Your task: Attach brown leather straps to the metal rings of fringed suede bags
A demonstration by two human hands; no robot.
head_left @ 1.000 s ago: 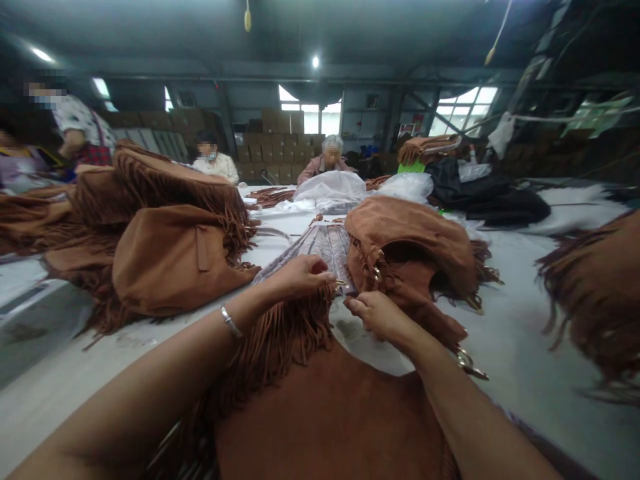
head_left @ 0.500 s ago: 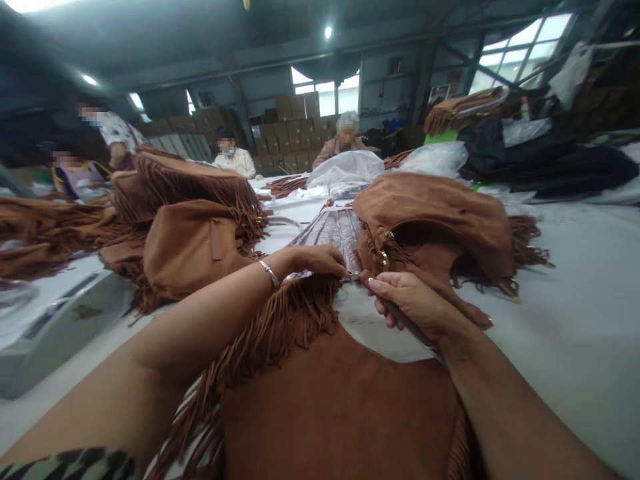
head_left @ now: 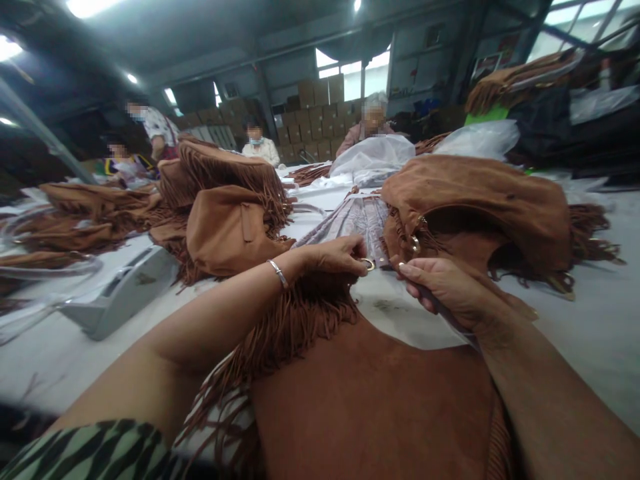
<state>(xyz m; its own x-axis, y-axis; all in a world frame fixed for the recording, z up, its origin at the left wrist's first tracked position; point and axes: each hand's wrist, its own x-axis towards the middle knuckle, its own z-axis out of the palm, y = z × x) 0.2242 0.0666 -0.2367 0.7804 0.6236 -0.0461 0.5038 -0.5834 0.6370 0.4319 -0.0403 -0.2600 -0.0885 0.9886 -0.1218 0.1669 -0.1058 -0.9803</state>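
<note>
A brown suede bag (head_left: 380,400) with long fringe (head_left: 300,320) lies in front of me. My left hand (head_left: 335,259) is closed at its upper left corner, pinching a gold metal ring (head_left: 369,265). Opposite it, across a small gap, my right hand (head_left: 440,283) grips a strap whose brown tip (head_left: 397,261) pokes out past the thumb towards the ring. Further along, the strap looks wrapped in something greyish and see-through. Ring and tip are apart. My palm and wrist hide part of the strap.
Another fringed bag (head_left: 480,193) lies just beyond my right hand. More brown bags (head_left: 225,230) are piled to the left, beside a grey plastic object (head_left: 120,290). Pleated greyish material (head_left: 350,223) and clear plastic (head_left: 375,157) lie ahead. Several people are further back.
The view has swung left, so the scene sits further right. My hands are slightly further apart, the gold ring shows more clearly, and the gap to the strap tip is wider.
</note>
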